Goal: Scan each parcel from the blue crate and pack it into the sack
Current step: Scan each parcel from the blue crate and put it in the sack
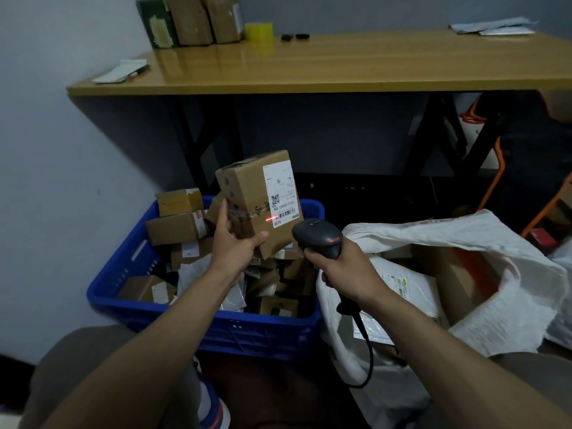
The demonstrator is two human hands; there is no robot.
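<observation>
Right grip [340, 267] clenching scanner [318, 235], left grip [235, 243] holding parcel [247, 187], long axis near-vertical, label twd scanner

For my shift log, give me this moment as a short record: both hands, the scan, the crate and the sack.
left hand: holds a cardboard parcel above the blue crate
right hand: grips the scanner, aimed at the parcel's label
scan: red line on the barcode
blue crate: many parcels inside
sack: open, right of the crate, white mailer inside

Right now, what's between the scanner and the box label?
Nothing solid: in the head view the stretch from the scanner to the box's label is bare, with only a red line falling on the barcode.
</observation>
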